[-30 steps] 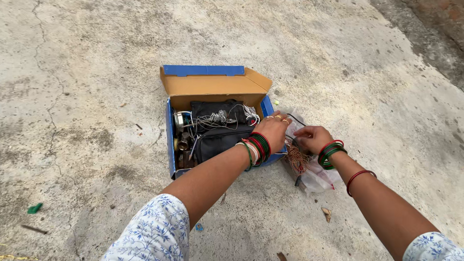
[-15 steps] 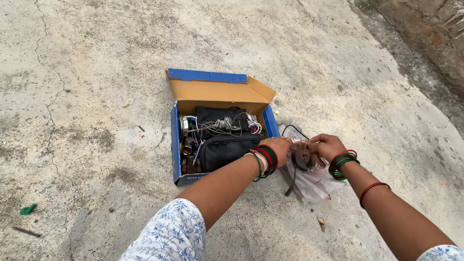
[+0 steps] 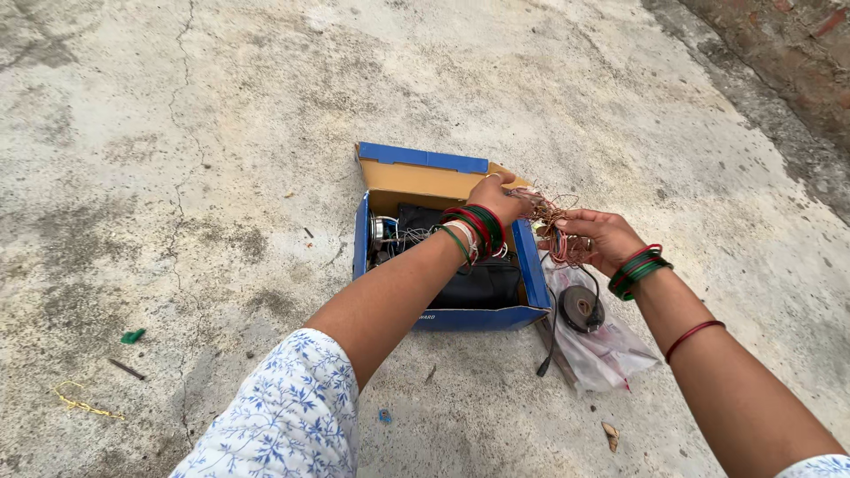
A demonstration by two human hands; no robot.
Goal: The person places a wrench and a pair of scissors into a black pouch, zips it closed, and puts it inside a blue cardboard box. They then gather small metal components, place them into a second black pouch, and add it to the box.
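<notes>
The left hand (image 3: pixel 498 196) and the right hand (image 3: pixel 602 237) each pinch one side of a messy tangle of thin copper-coloured wire (image 3: pixel 556 228) — it hangs in the air between them. At 7 o'clock from the tangle sits an open blue cardboard box (image 3: pixel 531 265) with a black pouch (image 3: pixel 478 283) inside. At 6 o'clock lies a round dark speaker part (image 3: pixel 581 308) on a clear plastic bag (image 3: pixel 606 354) — all on grey concrete ground (image 3: pixel 221 177).
</notes>
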